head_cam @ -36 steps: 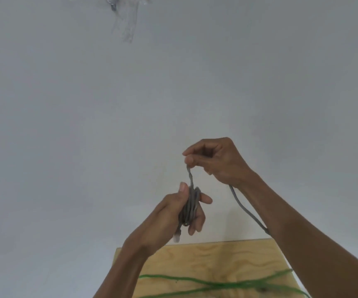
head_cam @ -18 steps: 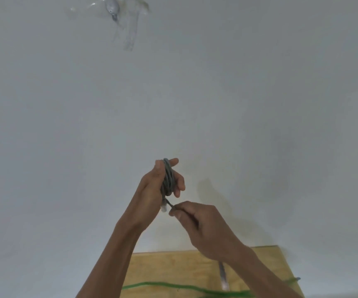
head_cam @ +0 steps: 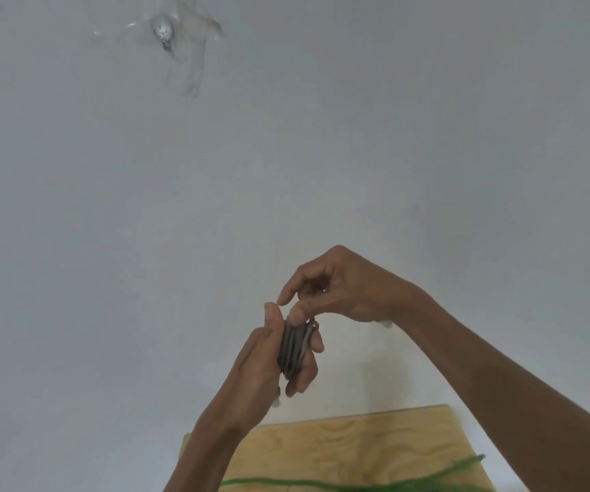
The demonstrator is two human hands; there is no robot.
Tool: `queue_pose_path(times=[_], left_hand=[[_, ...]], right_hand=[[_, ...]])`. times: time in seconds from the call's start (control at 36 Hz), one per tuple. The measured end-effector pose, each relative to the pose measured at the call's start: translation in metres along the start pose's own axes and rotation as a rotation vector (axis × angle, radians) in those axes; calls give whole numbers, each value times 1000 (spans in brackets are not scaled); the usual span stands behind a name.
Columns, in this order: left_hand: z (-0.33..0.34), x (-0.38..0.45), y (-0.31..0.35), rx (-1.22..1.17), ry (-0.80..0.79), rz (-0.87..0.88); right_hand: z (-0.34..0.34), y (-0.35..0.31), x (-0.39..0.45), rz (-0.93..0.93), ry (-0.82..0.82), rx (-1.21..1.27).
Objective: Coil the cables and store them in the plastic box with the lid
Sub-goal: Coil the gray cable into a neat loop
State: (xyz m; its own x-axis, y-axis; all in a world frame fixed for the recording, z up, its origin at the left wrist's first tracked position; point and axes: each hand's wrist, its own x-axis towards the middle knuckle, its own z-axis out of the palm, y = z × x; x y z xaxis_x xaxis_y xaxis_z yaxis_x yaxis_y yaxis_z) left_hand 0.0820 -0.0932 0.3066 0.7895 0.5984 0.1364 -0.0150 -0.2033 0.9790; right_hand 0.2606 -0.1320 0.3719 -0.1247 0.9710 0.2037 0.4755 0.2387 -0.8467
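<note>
A grey cable [head_cam: 293, 348] is wound in a tight coil around the fingers of my left hand [head_cam: 268, 356], which is held up in front of the white wall. My right hand [head_cam: 339, 289] sits just above the coil, thumb and fingertips pinching its top end. A green cable [head_cam: 357, 485] lies loose across the wooden table [head_cam: 357, 445] below. The plastic box and its lid are out of view.
A white wall [head_cam: 286, 154] fills most of the view, with a small metal fixture [head_cam: 162, 28] stuck to it at the upper left. Only the far part of the wooden table shows at the bottom.
The right hand swung from above the coil down below it and back up to its top, winding on the trailing grey cable. No loose length hangs down now.
</note>
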Motion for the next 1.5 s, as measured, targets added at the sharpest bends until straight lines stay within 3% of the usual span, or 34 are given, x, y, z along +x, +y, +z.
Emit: queue_pose_path(times=[0.14,0.25,0.42,0.58,0.75,0.97,1.17,1.25,1.5], left_hand=[[6,-5,12,-260,92,-15],[6,-5,20,-157,200,44],[12,7,24,-136,356,85],[20,17,19,-178,574,155],[20,24,19,-127,771,188],[15,22,21,-140,709,232],[9,30,17,-107,897,165],[13,32,14,-96,896,134],[21,24,2,193,826,278]], right_hand=[[27,24,-4,12,66,165],[52,32,-12,-54,213,296],[69,25,-15,-77,478,254],[72,28,-12,-39,581,216],[74,28,-15,-22,575,307],[74,25,-10,-20,577,315],[87,18,-4,-17,703,288],[92,17,1,4,803,255],[94,23,7,78,816,382]])
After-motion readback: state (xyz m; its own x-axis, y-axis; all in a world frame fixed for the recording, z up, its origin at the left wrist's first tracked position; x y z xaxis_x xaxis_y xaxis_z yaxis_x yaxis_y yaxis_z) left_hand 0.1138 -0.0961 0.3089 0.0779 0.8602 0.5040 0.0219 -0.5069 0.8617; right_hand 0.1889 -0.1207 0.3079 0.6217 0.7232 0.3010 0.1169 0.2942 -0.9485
